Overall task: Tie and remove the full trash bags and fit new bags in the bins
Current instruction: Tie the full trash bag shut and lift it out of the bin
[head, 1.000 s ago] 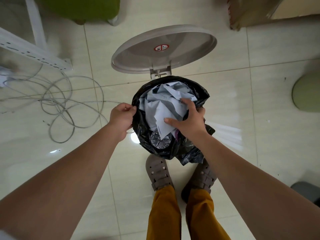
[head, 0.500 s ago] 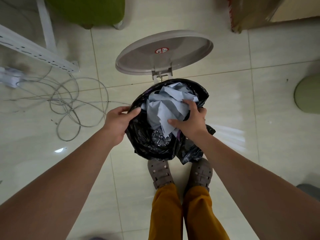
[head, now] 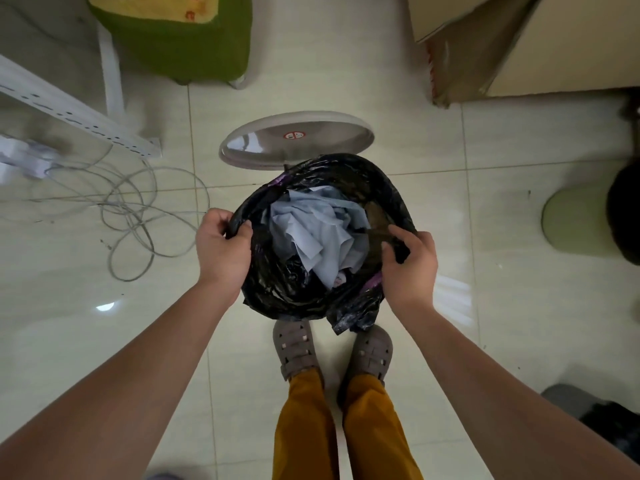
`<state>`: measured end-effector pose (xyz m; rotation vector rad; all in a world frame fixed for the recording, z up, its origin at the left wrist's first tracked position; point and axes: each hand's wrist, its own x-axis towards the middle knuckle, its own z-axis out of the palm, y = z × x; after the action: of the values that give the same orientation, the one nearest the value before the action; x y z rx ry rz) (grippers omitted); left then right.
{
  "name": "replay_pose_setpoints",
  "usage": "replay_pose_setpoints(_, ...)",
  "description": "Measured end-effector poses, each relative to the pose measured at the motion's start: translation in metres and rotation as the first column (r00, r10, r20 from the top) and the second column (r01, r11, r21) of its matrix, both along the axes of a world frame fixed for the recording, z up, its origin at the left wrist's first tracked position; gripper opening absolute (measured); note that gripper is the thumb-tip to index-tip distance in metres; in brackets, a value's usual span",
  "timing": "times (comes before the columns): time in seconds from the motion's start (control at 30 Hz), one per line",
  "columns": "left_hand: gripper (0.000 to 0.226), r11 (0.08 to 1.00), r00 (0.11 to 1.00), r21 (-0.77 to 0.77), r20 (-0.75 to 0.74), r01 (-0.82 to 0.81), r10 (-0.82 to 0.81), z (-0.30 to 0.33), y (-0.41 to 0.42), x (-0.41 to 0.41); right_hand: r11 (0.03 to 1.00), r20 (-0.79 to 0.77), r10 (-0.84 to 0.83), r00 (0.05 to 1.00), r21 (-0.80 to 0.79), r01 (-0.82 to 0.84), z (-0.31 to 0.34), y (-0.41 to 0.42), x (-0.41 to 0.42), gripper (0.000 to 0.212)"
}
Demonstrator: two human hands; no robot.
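A black trash bag [head: 349, 174] stands open below me on the floor, hiding the bin under it. Crumpled pale blue paper [head: 318, 233] fills its middle. My left hand [head: 221, 247] grips the bag's rim on the left side. On the right side, my right hand [head: 408, 261] pinches the rim, with a fold of black plastic between thumb and fingers. Behind the bag the bin's grey round lid [head: 298, 140] stands tipped up, with a small red sticker on its inner face.
My feet in grey clogs [head: 294, 344] stand just in front of the bag. Loose grey cables [head: 131, 209] lie on the tiles at left, beside a white table frame [head: 69, 112]. A green stool [head: 180, 39] is behind, a cardboard box [head: 519, 46] at back right, a pale green round object [head: 575, 220] at right.
My right hand left the blue paper and took hold of the bag's right rim. My left hand shifted its grip on the left rim. The bag's mouth is wider, and the camera leaned closer.
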<state>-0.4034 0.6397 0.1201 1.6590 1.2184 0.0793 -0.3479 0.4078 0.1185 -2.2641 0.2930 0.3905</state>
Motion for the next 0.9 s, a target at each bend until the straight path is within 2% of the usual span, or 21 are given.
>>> replay_pose_setpoints(0.1, 0.028, 0.995, 0.998, 0.088, 0.039, -0.053, 0.049, 0.011, -0.008, -0.001, 0.998, 0.03, -0.053, 0.998, 0.026, 0.052, 0.01, -0.012, 0.002, 0.027)
replay_pose_setpoints(0.2, 0.023, 0.993, 0.997, 0.09, 0.016, -0.081, 0.08, 0.017, -0.017, -0.006, 0.994, -0.012, -0.095, 0.995, 0.054, 0.096, 0.015, -0.019, 0.003, 0.04)
replay_pose_setpoints(0.3, 0.016, 0.995, 0.996, 0.055, -0.022, -0.085, 0.086, 0.018, -0.025, -0.013, 0.983, -0.239, -0.169, 0.956, 0.032, 0.181, 0.014, -0.021, 0.006, 0.077)
replay_pose_setpoints(0.37, 0.017, 0.995, 0.994, 0.02, -0.033, -0.099, 0.1, 0.02, -0.029, -0.015, 0.963, -0.45, -0.213, 0.867, 0.055, 0.265, 0.015, -0.02, 0.006, 0.087)
replay_pose_setpoints(0.43, 0.02, 0.995, 0.994, 0.002, -0.036, -0.101, 0.101, 0.026, -0.034, -0.016, 0.957, -0.525, -0.209, 0.825, 0.064, 0.283, 0.015, -0.022, 0.007, 0.069)
replay_pose_setpoints(0.5, 0.021, 0.996, 0.995, 0.013, -0.054, -0.087, 0.087, 0.034, -0.037, -0.017, 0.969, -0.486, -0.189, 0.853, 0.051, 0.243, 0.018, -0.023, 0.009, 0.044)
replay_pose_setpoints(0.57, 0.017, 0.998, 0.993, 0.029, -0.103, -0.062, 0.065, 0.045, -0.038, -0.02, 0.967, -0.439, -0.183, 0.879, 0.078, 0.241, 0.025, -0.023, 0.011, 0.032)
replay_pose_setpoints(0.7, 0.018, 0.999, 0.977, 0.016, -0.207, -0.044, 0.047, 0.062, -0.034, -0.026, 0.97, -0.338, -0.191, 0.922, 0.078, 0.23, 0.042, -0.026, 0.017, 0.026)
replay_pose_setpoints(0.83, 0.011, 1.0, 0.952, -0.001, -0.306, -0.028, 0.026, 0.073, -0.027, -0.03, 0.943, -0.259, -0.266, 0.928, 0.13, 0.307, 0.056, -0.029, 0.021, 0.023)
replay_pose_setpoints(0.9, 0.008, 0.996, 0.939, 0.033, -0.336, 0.082, -0.067, 0.076, -0.025, -0.026, 0.941, -0.262, -0.261, 0.929, 0.143, 0.305, 0.061, -0.029, 0.019, 0.026)
